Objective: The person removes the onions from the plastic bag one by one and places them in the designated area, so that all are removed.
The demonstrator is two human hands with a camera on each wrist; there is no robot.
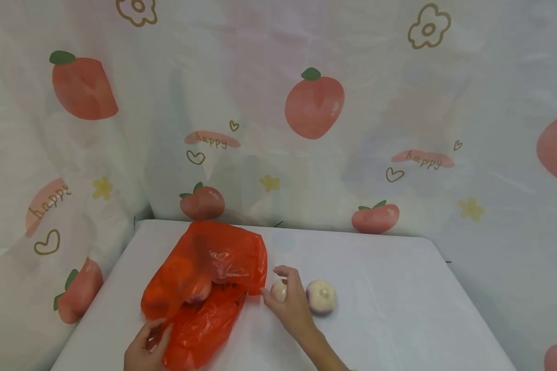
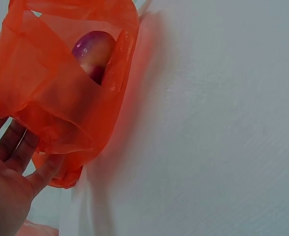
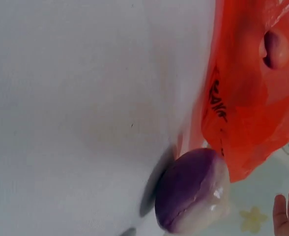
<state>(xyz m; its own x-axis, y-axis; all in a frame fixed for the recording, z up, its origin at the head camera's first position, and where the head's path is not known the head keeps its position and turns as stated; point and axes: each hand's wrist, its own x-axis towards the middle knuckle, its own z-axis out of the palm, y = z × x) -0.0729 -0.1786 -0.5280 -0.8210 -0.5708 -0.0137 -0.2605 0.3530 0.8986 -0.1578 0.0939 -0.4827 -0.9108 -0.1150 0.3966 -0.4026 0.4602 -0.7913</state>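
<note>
Red bag (image 1: 234,247): thin plastic film, on the left part of the surface (image 1: 394,309). We judge it light, limp and slick, liable to crumple or slide; its loose rim offers the best hold, pinched between thumb and fingers.

Bagged vegetable (image 1: 200,291): one, round, purple and pale, seen through the bag's mouth. Further bulk shows through the film (we cannot tell what).

Left hand (image 1: 142,353): pinches the bag's near-left edge, thumb against the film.

Right hand (image 1: 291,304): fingers spread and bent, holding nothing, beside the bag's right edge. We cannot tell whether its thumb touches the film.

Loose vegetables: two, turnip-like. The partly hidden one (image 1: 278,291) lies behind the right hand's fingers; the whole one (image 1: 322,297) sits just right of that hand. We expect them firm, fairly dense, smooth and apt to roll; best cupped round the widest part.

Edges and room: the bag's top reaches the surface's far edge, against the printed cloth (image 1: 260,103) (peaches, hearts, "happy"), so we see little space behind it. The broadest room for moving lies right of the whole vegetable.
</note>
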